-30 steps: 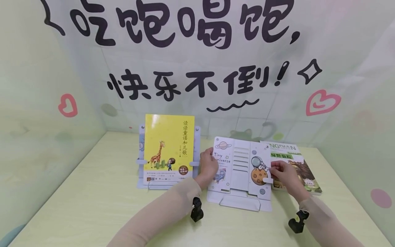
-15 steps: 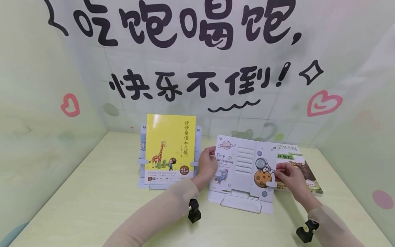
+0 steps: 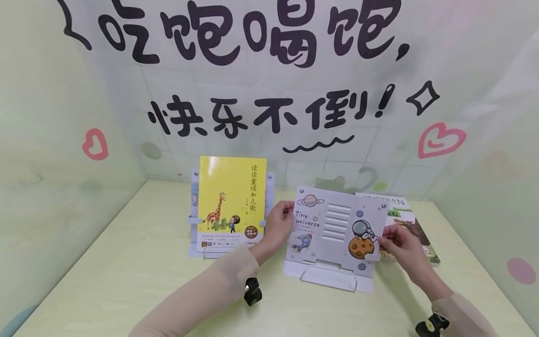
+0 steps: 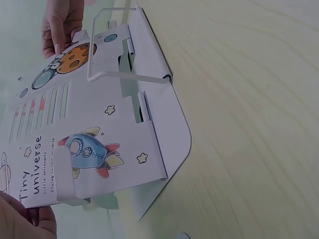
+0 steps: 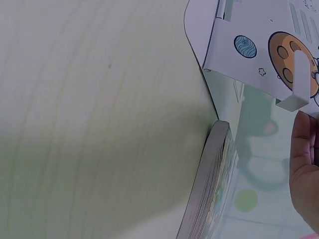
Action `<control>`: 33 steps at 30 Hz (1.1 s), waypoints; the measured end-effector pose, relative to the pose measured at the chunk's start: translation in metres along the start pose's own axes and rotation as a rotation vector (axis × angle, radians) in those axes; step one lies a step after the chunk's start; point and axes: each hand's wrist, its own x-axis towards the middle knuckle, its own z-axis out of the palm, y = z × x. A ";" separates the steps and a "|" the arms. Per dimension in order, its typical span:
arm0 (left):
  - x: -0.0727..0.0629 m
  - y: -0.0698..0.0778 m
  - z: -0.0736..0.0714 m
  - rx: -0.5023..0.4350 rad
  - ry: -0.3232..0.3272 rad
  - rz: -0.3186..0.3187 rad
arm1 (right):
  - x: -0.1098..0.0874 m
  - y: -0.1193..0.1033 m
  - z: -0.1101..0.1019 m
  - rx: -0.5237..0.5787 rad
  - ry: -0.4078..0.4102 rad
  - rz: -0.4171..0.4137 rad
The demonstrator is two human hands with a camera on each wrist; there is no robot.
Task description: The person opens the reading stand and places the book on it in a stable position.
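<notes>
A white book stand [image 3: 337,234] printed with "Tiny universe", a rocket and an astronaut on an orange planet stands tilted back on its base. My left hand [image 3: 280,227] pinches the left edge of its panel. At the right edge, my right hand [image 3: 406,252] grips the panel between thumb and fingers, just beyond a small white page clip [image 5: 300,82]. Another clip [image 4: 65,174] sits near the left edge. The wire ledge [image 4: 124,75] projects at the front of the base. Behind the stand's right side, a book [image 3: 414,229] is partly hidden.
To the left, a yellow book [image 3: 231,201] with a giraffe leans on a second book stand [image 3: 194,234], held by clips. Both stands rest on a pale wooden table [image 3: 139,281]. A printed backdrop [image 3: 269,121] rises behind the table, with side walls at both ends.
The panel's right edge has moved right, and the panel looks wider and flatter. My right hand has shifted right with it. My left hand stays at the left edge.
</notes>
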 end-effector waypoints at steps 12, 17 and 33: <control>-0.005 0.000 -0.008 -0.041 -0.063 0.030 | -0.011 -0.002 -0.001 0.052 0.007 -0.016; -0.003 0.002 -0.010 -0.037 -0.088 0.018 | -0.015 -0.004 0.001 0.040 0.020 -0.021; 0.020 0.024 -0.010 0.073 -0.048 0.234 | -0.027 -0.009 0.011 0.042 0.065 0.016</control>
